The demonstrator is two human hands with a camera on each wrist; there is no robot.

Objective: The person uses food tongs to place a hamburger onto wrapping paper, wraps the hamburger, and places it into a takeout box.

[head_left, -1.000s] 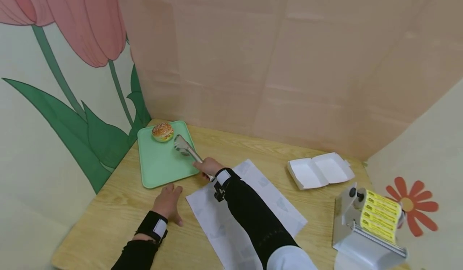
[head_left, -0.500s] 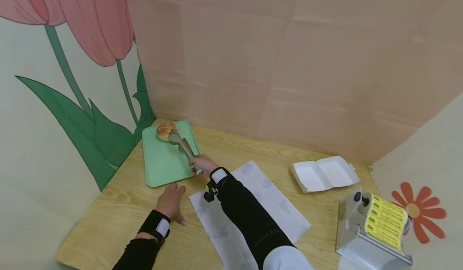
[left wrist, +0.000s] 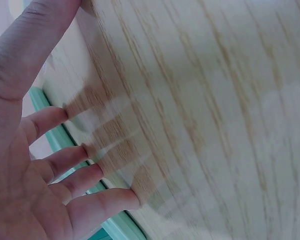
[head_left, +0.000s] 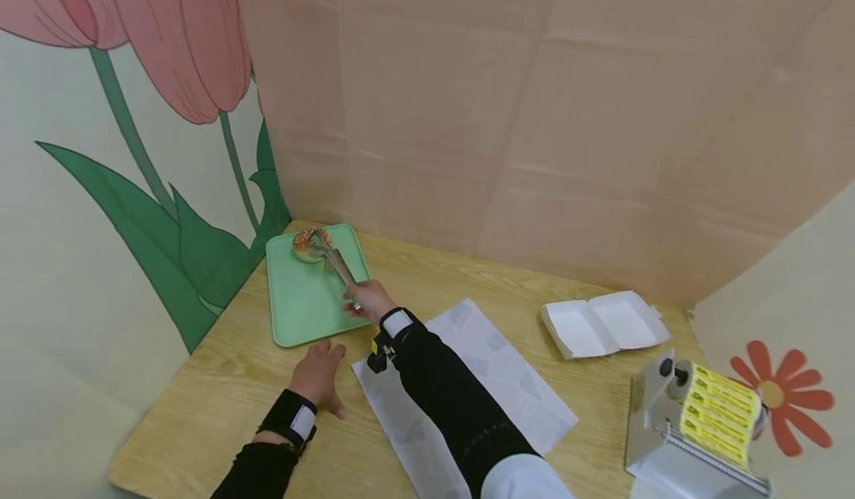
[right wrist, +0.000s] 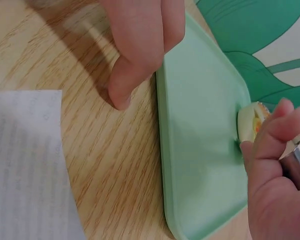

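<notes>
A seeded burger (head_left: 303, 248) stands in the far part of a green tray (head_left: 297, 321). My right hand (head_left: 371, 300) grips metal tongs (head_left: 343, 269) whose head overlaps the burger's right side in the head view. Whether the tongs clamp the burger cannot be told. In the right wrist view, the fingers of my right hand (right wrist: 277, 185) partly cover the burger (right wrist: 246, 125) and the tongs' handle (right wrist: 296, 165). My left hand (head_left: 317, 376) rests on the table at the tray's near edge, holding nothing. In the left wrist view its spread fingertips (left wrist: 125, 198) touch the wood.
A printed paper sheet (head_left: 494, 365) lies under my right forearm. To the right sit an open white takeaway box (head_left: 604, 324) and a label dispenser (head_left: 701, 425) with a yellow roll. A wall (head_left: 427, 113) rises behind the wooden table (head_left: 220, 410).
My right hand has moved forward and left over the tray, bringing the tongs' head from beside the burger onto it. The left hand keeps its place. The view has shifted slightly.
</notes>
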